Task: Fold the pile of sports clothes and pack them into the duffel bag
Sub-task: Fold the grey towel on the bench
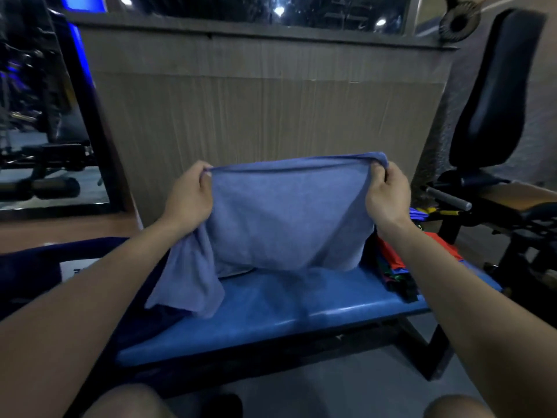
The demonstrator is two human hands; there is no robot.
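A blue-grey towel-like cloth (286, 218) hangs stretched between my hands above the blue padded bench (271, 315). My left hand (190, 197) grips its upper left corner, and a loose flap droops down past that wrist. My right hand (387, 194) grips the upper right corner. The cloth's lower edge rests on the bench. On the right end of the bench lies a pile of folded clothes (394, 267) in red, green and dark colours. A dark navy bag (36, 267) with a white label sits at the left, partly behind my left forearm.
A brown panel wall (271, 110) stands right behind the bench. A black gym machine seat (494, 110) with a grey handle bar (449, 199) stands to the right. A mirror (39, 116) at the left reflects gym equipment. My knees show at the bottom edge.
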